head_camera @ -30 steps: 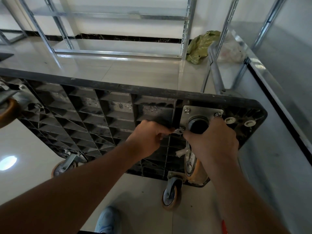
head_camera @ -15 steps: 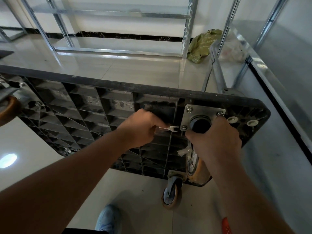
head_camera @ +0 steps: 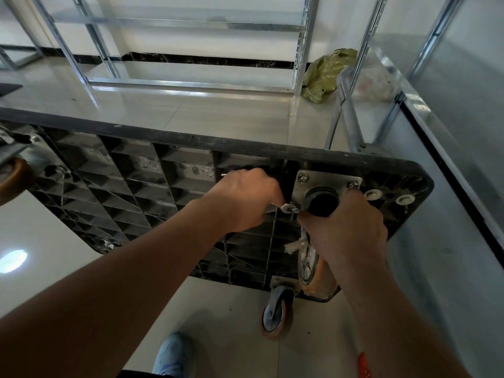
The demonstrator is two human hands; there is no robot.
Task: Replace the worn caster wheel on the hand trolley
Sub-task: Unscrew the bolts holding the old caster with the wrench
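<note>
The black trolley deck [head_camera: 136, 186] stands on its edge with the ribbed underside facing me. A caster [head_camera: 313, 271] with an orange wheel hangs from a steel mounting plate [head_camera: 327, 181] at the deck's right end. My left hand [head_camera: 245, 200] grips a small open-end wrench [head_camera: 285, 208] whose jaw sits on the plate's lower-left bolt [head_camera: 295, 210]. My right hand [head_camera: 346, 227] wraps around the caster's swivel housing just below the plate. Two other plate bolts show at the top corners.
A second caster [head_camera: 276, 312] lies on the tiled floor below the deck. Another mounted caster [head_camera: 13, 175] sticks out at the far left. Metal shelf frames [head_camera: 191, 23] stand behind, a green bag [head_camera: 324, 72] by the wall, the trolley handle [head_camera: 349, 115] at right, my blue shoe [head_camera: 171, 356] below.
My left hand moved the wrench away from the plate half a second ago and has now brought its jaw back onto the lower-left bolt. My right hand stayed on the caster.
</note>
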